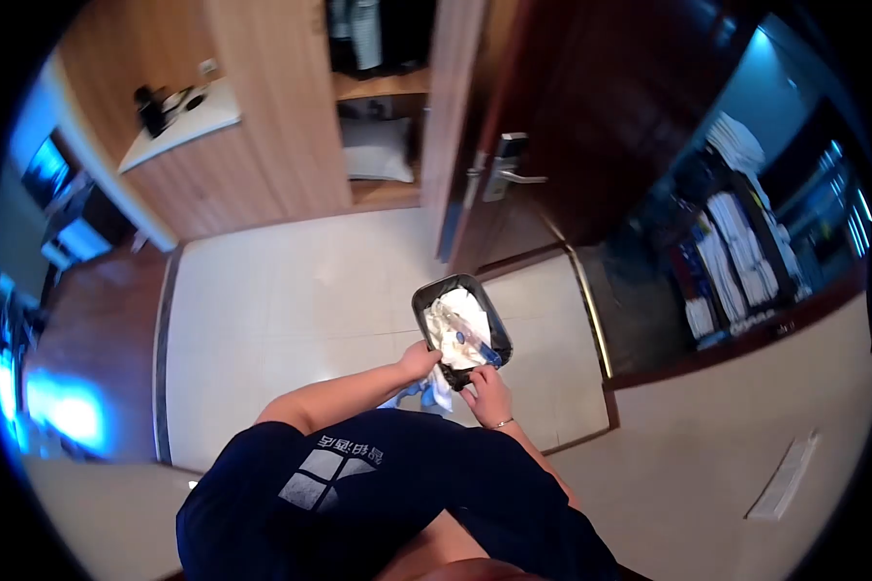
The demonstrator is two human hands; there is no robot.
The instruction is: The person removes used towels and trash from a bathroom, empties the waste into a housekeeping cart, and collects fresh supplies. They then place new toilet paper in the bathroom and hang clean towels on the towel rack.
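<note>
A black trash bin (423, 290), lined with a black trash bag (458, 381), is held in front of my body and tilted toward me. White crumpled paper (467, 315) and a clear and blue wrapper (482, 349) lie inside it. My left hand (419, 361) is closed on the bin's left rim. At the near rim, the fingers of my right hand (489, 395) are closed on the gathered edge of the trash bag. Just below the bin, between my forearms, a white and blue item (434, 395) is partly hidden, and its kind is unclear.
A dark door (591, 116) with a metal handle (521, 178) stands open ahead. Beyond the doorway at right is a cart stacked with white linens (736, 242). A wooden wardrobe holds a pillow (376, 150). Pale floor tiles (262, 320) lie ahead; a white strip (785, 474) is at right.
</note>
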